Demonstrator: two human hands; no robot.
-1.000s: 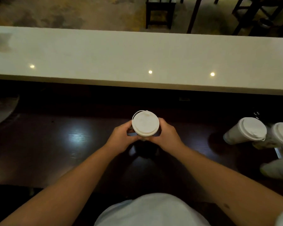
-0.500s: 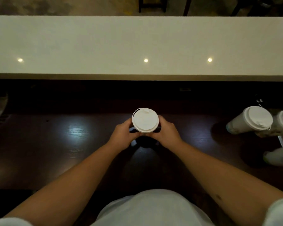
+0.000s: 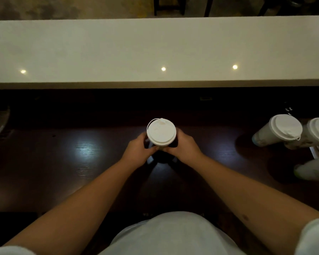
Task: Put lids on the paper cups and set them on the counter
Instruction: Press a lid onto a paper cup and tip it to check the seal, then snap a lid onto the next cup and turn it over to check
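Where the head camera looks down, a dark wooden worktop point(image 3: 85, 162) fills the near half of the view, glossy enough to throw back two pale patches of light. Beyond it, across a band of deep shadow, runs a long pale counter point(image 3: 155, 48) from edge to edge, with three small bright spots reflected along its near side. Past the counter lie a mottled floor and the dark legs of furniture point(image 3: 168, 6). The room is dim. At the right edge of the worktop stand three lidded cups point(image 3: 278, 130), close together, one partly cut off by the frame.

Both forearms reach forward from the bottom corners and meet in the middle. The left hand point(image 3: 138, 150) and the right hand point(image 3: 186, 147) grasp a paper cup point(image 3: 161, 147) from either side, fingers curled round its wall just under the rim, thumbs on the near side. A white lid point(image 3: 161, 132) sits on top of the cup, its small tab at the far edge. Most of the cup's body is hidden beneath the lid and hands. It sits over the worktop, well short of the counter; whether its base touches the wood cannot be told. A white shirt point(image 3: 169, 234) shows at the bottom.
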